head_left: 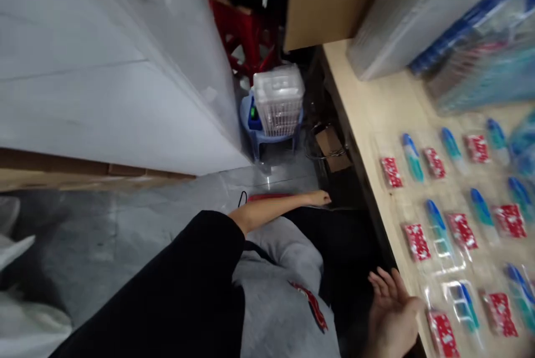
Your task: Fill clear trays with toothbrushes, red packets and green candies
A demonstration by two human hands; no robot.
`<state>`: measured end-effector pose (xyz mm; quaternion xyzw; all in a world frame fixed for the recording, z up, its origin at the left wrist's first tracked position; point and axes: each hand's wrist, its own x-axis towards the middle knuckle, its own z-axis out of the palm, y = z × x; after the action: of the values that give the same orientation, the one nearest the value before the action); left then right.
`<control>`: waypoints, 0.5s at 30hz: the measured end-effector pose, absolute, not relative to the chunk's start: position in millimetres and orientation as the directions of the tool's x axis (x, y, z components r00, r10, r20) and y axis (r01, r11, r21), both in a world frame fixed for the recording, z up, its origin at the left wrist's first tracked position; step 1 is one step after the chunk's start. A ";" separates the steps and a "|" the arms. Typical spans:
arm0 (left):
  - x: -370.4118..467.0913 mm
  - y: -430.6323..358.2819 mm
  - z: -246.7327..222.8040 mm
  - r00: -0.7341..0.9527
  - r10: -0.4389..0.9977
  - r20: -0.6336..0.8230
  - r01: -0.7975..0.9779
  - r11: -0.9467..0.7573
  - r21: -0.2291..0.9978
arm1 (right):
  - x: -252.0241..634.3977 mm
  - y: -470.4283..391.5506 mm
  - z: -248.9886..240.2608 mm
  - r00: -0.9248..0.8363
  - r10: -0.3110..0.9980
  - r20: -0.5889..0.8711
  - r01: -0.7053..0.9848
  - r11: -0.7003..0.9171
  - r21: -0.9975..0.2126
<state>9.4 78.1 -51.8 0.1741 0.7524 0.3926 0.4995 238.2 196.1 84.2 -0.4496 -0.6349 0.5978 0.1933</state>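
Observation:
My left hand (320,197) is at the end of my bare forearm, over my dark-clothed lap. Its fingers look curled closed, and whatever they hold, if anything, is hidden. At the table's near edge, my right hand (390,310) is open, slightly blurred, fingers apart and nothing in it. Closest to it on the table are a clear plastic blister tray (453,263) and a red-and-white patterned packet (443,334). Rows of similar packets lie there, alternating with blue-and-teal pen-shaped items (438,221) in clear trays.
The wooden table (355,101) runs along my right, with a white box (401,18) and blurred blue plastic packs (480,68) behind. Ahead, a blue stool (257,138) carries a white basket (280,101); a red stool (246,29) stands beyond. A white wall (104,96) is left.

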 end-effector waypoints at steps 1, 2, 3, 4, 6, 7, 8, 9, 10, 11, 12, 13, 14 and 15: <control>9.7 81.8 -53.9 -0.425 0.661 -0.618 -0.184 0.605 0.774 | 232.5 200.1 84.5 -0.533 0.788 -0.309 0.351 -0.127 -0.928; 8.3 84.9 -56.1 -0.413 0.665 -0.623 -0.237 0.582 0.778 | 227.2 203.5 84.5 -0.537 0.778 -0.328 0.364 -0.137 -0.921; 4.9 87.4 -58.5 -0.403 0.664 -0.630 -0.288 0.561 0.776 | 222.4 206.1 84.3 -0.535 0.769 -0.350 0.379 -0.152 -0.913; -0.6 89.6 -61.2 -0.397 0.659 -0.639 -0.336 0.544 0.769 | 218.0 208.1 83.7 -0.525 0.764 -0.376 0.393 -0.175 -0.903; -17.5 93.3 -67.8 -0.396 0.636 -0.662 -0.426 0.511 0.746 | 211.3 210.7 81.3 -0.471 0.764 -0.441 0.411 -0.253 -0.876; -28.5 95.0 -71.4 -0.399 0.622 -0.674 -0.467 0.495 0.733 | 209.5 211.9 79.3 -0.428 0.769 -0.474 0.410 -0.303 -0.861; -40.7 96.8 -75.0 -0.403 0.605 -0.687 -0.505 0.479 0.718 | 209.2 213.6 76.9 -0.382 0.775 -0.503 0.401 -0.352 -0.846; -53.4 98.5 -78.3 -0.409 0.588 -0.698 -0.540 0.461 0.704 | 210.5 215.8 74.0 -0.345 0.777 -0.526 0.391 -0.390 -0.833; -66.0 100.4 -81.2 -0.415 0.572 -0.708 -0.571 0.442 0.692 | 213.2 218.6 70.8 -0.323 0.782 -0.533 0.382 -0.408 -0.829; -77.8 102.6 -83.3 -0.421 0.559 -0.715 -0.597 0.422 0.682 | 217.4 221.8 67.5 -0.323 0.783 -0.532 0.378 -0.409 -0.831; -88.3 105.1 -84.7 -0.428 0.550 -0.717 -0.618 0.401 0.676 | 222.4 225.0 64.5 -0.337 0.778 -0.530 0.377 -0.404 -0.833; -96.8 108.1 -85.2 -0.434 0.549 -0.714 -0.633 0.378 0.675 | 227.9 227.6 62.1 -0.354 0.767 -0.535 0.377 -0.406 -0.832; -103.1 111.8 -84.9 -0.440 0.556 -0.705 -0.645 0.350 0.679 | 233.3 229.0 60.7 -0.362 0.746 -0.558 0.377 -0.431 -0.820; -107.1 115.9 -84.0 -0.443 0.571 -0.691 -0.651 0.325 0.686 | 237.8 228.6 60.4 -0.354 0.718 -0.599 0.375 -0.477 -0.795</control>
<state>-107.1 115.9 -84.0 -0.0324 0.6205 0.5802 0.5266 237.8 228.6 60.4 -0.5531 -0.4944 0.6578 0.1304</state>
